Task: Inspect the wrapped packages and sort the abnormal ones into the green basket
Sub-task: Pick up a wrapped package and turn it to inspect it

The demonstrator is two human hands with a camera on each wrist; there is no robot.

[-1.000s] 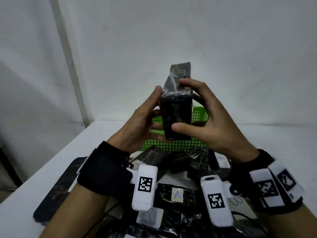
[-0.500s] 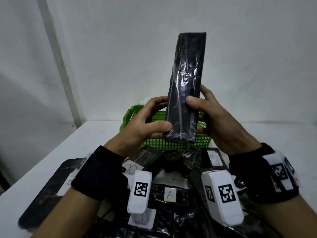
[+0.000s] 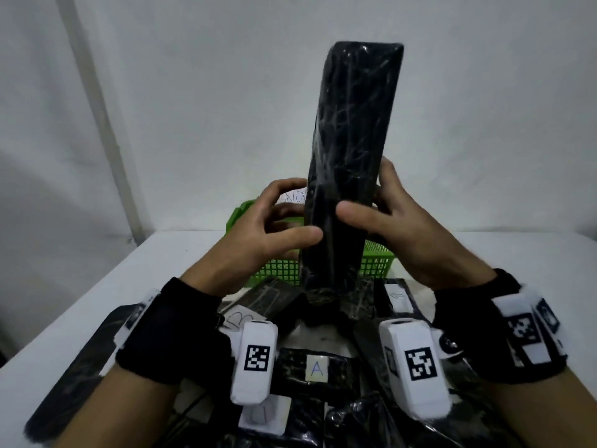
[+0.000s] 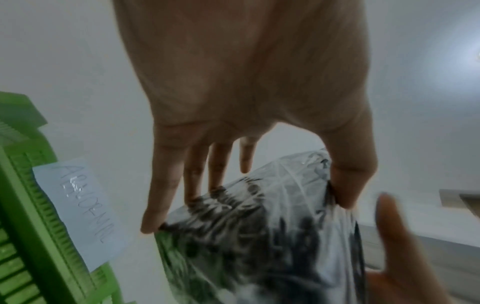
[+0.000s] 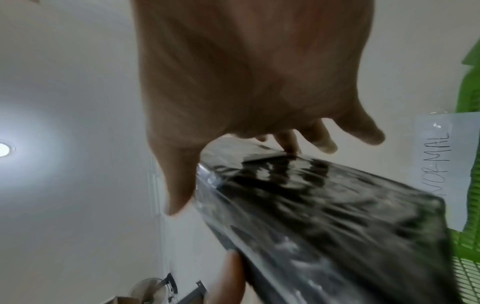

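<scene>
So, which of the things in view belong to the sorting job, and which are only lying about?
Belonging to the job:
- wrapped package, held upright by left hand and right hand
- green basket with its paper label
- wrapped packages on the table

Only lying about:
- white table
- ceiling light

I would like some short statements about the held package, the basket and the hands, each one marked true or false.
1. Both hands hold the long black wrapped package upright. True: the left hand and right hand grip its lower part.
2. The green basket stands in front of the loose packages, nearest the person. False: it stands behind them, toward the wall.
3. The paper label on the basket reads "ABNORMAL". True.
4. The held package lies inside the basket. False: it is in the air, above the table.
5. A package on the table bears a sticker marked "A". True.
</scene>
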